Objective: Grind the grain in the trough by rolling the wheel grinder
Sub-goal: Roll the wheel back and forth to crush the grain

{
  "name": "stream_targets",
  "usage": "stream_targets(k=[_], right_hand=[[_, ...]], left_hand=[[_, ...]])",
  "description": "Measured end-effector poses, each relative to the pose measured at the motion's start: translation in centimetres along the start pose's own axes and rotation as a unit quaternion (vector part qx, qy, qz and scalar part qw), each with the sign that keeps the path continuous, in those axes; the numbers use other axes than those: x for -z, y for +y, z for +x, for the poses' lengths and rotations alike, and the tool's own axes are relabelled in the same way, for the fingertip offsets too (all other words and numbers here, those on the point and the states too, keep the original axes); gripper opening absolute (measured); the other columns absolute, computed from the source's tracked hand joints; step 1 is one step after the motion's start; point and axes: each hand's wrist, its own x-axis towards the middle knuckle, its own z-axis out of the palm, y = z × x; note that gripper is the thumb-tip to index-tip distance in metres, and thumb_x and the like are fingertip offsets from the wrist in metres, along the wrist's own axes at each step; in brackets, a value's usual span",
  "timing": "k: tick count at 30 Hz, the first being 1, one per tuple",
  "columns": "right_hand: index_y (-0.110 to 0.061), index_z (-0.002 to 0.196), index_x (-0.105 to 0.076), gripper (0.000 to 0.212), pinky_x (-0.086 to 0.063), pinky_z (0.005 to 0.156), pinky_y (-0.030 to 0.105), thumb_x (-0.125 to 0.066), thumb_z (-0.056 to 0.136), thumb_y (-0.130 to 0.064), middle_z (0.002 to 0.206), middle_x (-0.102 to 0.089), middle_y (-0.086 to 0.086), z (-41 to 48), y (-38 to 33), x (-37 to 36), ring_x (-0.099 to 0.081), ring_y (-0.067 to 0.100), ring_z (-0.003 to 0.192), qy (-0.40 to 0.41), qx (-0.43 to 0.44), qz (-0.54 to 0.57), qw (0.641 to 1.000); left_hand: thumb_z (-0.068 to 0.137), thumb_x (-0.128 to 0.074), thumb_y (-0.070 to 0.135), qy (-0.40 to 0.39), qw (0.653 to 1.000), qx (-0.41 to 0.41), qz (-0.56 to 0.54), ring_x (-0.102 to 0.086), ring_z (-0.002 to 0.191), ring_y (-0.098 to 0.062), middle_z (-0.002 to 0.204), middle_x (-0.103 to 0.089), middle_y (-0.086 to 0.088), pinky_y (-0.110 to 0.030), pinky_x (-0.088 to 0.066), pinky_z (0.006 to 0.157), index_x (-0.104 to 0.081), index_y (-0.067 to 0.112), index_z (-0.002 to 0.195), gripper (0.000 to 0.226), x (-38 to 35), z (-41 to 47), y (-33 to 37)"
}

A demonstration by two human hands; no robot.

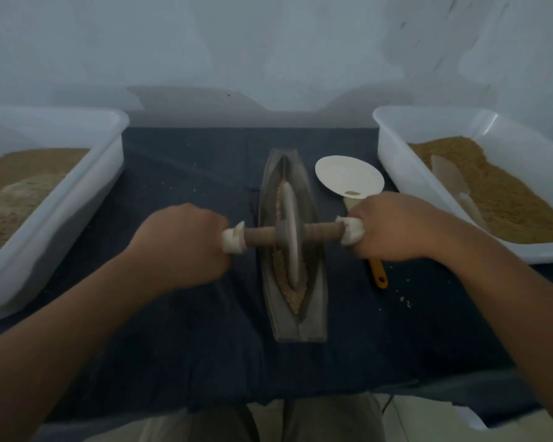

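Fingers of the left hand (pixel 186 247) are curled tight round the white-wrapped left end of the axle of the wheel grinder (pixel 289 240). The right hand (pixel 396 228) grips the white-wrapped right end the same way. The fingertips are tucked out of sight under both hands.

Between the hands the grey wheel stands upright on edge in the groove of a long, dark, boat-shaped trough (pixel 315 314). The trough lies lengthwise, pointing away from the person, on a dark-covered tabletop (pixel 173 314). Brown crushed grain (pixel 296 298) lines the groove ahead of and behind the wheel.

Just beyond the right hand lies a round white dish (pixel 348 178) holding a few crumbs. A tool (pixel 379 272) with a yellow handle passes under that hand, its middle hidden.

Two white tubs of brown grain flank the work, the left tub (pixel 77 193) and the right tub (pixel 396 161), both cut off by the frame. A pale scoop (pixel 454 183) lies half buried in the right one. Dim, soft light blurs fine detail.
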Motion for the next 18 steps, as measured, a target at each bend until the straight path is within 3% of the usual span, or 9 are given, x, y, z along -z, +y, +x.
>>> stream_targets(k=[5, 9, 13, 16, 18], right_hand=[[-0.028, 0.068, -0.056, 0.033, -0.036, 0.053, 0.029, -0.058, 0.092, -0.052, 0.065, -0.056, -0.007, 5.4, 0.0, 0.1, -0.051, 0.012, 0.058, 0.190, -0.058, -0.101, 0.975], [-0.027, 0.073, -0.057, 0.026, -0.048, 0.064, 0.036, -0.058, 0.094, -0.043, 0.073, -0.061, -0.004, 7.9, 0.1, 0.2, -0.056, 0.015, 0.065, 0.156, -0.108, -0.060, 0.980], [-0.028, 0.072, -0.063, 0.023, -0.050, 0.059, 0.033, -0.059, 0.082, -0.048, 0.071, -0.066, -0.006, 3.7, 0.3, -0.1, -0.062, 0.012, 0.066, 0.062, -0.052, -0.015, 0.997], [-0.031, 0.061, -0.059, 0.036, -0.036, 0.045, 0.025, -0.049, 0.067, -0.064, 0.052, -0.058, -0.009, -0.1, 0.1, -0.9, -0.056, 0.004, 0.049, 0.118, -0.001, -0.039, 0.992], [-0.031, 0.059, -0.058, 0.042, -0.035, 0.045, 0.025, -0.043, 0.069, -0.069, 0.052, -0.056, -0.009, 0.3, -0.1, -1.1, -0.055, 0.005, 0.049, 0.136, 0.013, -0.048, 0.990]], left_hand=[[0.080, -0.057, 0.048, -0.029, 0.996, 0.082, -0.009, -0.056, 0.060, -0.018, 0.066, -0.058, 0.005, -0.031, -0.046, 0.057, -0.057, 0.023, 0.066, 0.029, -0.6, 6.5, 0.2], [0.081, -0.061, 0.044, -0.020, 0.997, 0.064, 0.049, -0.060, 0.071, -0.027, 0.078, -0.062, 0.001, -0.035, -0.049, 0.066, -0.065, 0.020, 0.078, 0.024, 1.6, 10.8, 0.7], [0.077, -0.062, 0.042, -0.103, 0.995, 0.007, 0.006, -0.061, 0.069, -0.025, 0.070, -0.057, 0.006, -0.034, -0.052, 0.065, -0.058, 0.021, 0.070, 0.022, 2.3, 6.5, 0.7], [0.068, -0.054, 0.046, -0.131, 0.990, -0.005, -0.044, -0.056, 0.057, -0.011, 0.061, -0.057, 0.009, -0.027, -0.044, 0.051, -0.055, 0.023, 0.063, 0.023, 1.3, 1.2, 0.1], [0.064, -0.049, 0.047, -0.122, 0.991, -0.002, -0.058, -0.053, 0.053, -0.008, 0.058, -0.056, 0.009, -0.026, -0.036, 0.047, -0.053, 0.023, 0.061, 0.025, 0.4, 0.5, -0.1]])
